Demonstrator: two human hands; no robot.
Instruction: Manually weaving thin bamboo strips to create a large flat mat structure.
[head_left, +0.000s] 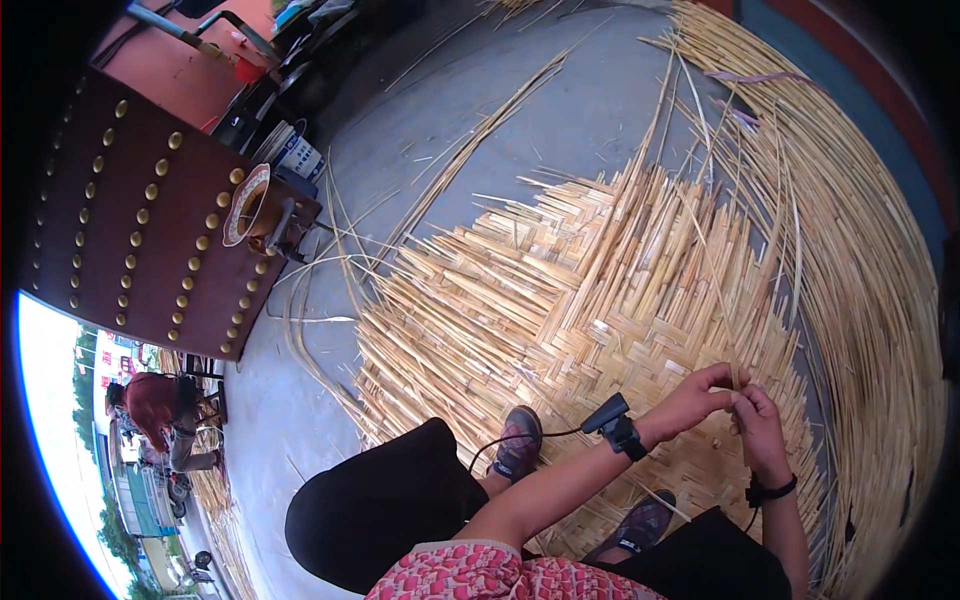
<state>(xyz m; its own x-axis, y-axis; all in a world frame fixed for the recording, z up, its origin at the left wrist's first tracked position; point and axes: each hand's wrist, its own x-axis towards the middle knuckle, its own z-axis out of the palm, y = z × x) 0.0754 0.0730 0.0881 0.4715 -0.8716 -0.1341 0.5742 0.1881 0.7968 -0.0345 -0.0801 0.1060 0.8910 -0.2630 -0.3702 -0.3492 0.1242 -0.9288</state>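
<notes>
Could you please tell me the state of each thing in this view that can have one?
Woven bamboo mat: partly woven, loose strip ends sticking out.
Bamboo strip: pinched by both hands.
Left hand: closed on the strip.
Right hand: closed on the strip.
Studded door: standing open.

A large mat of pale woven bamboo strips point(600, 300) lies flat on the floor, its loose ends splaying outward.
</notes>
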